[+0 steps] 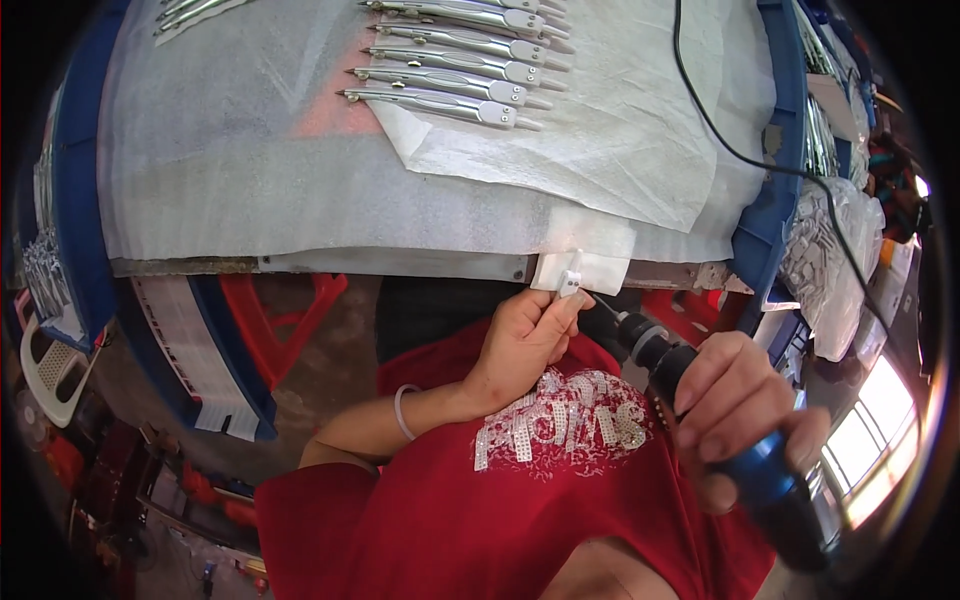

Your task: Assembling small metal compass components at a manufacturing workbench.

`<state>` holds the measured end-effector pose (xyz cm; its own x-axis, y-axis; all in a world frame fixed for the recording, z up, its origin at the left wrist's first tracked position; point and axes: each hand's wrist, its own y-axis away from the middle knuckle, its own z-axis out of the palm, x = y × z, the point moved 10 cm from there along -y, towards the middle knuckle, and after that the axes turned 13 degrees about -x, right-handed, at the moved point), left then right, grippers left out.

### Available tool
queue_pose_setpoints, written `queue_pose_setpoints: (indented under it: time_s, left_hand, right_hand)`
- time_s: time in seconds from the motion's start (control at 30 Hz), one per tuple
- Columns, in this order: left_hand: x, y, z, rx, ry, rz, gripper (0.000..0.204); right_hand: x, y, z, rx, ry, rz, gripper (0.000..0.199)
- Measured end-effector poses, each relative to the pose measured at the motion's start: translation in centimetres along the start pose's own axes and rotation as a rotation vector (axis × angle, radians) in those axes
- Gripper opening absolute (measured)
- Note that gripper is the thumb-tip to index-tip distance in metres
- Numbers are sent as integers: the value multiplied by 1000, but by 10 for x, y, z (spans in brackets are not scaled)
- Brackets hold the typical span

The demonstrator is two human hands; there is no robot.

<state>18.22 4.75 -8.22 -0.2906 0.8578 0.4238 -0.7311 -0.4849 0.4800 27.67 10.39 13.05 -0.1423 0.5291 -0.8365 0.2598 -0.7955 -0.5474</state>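
Several silver drawing compasses (450, 72) lie side by side on the sheet at the far middle of the table, their heads to the right. At the near table edge, my left hand (530, 335) pinches a drawing compass (571, 281) between thumb and forefinger. Only its pale head with small screws shows; the hand hides the rest. My right hand (740, 405) is wrapped round a blue and black electric screwdriver (765, 470). Its chuck (640, 332) and thin bit point up and left, toward the compass head. Whether the bit touches a screw I cannot tell.
White foam sheeting (230, 190) covers the table; a folded white pad (605, 270) lies over its near edge. A black cord (735, 150) crosses the right side. Blue bins (75, 210) flank the table, and a clear bag of parts (830, 250) sits at right.
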Motion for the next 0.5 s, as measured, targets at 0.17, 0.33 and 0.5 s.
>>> queue_pose_setpoints:
  time_s: [0.17,0.33,0.5]
  left_hand:
    - [0,-1,4,-28,46,-8,20]
    - [1,-1,6,-22,60,-7,21]
    - [0,-1,3,-13,22,-10,21]
  right_hand:
    - [6,-12,21,-91,45,-5,53]
    - [13,-11,23,-79,-53,36,48]
    - [17,-12,25,-75,-62,41,46]
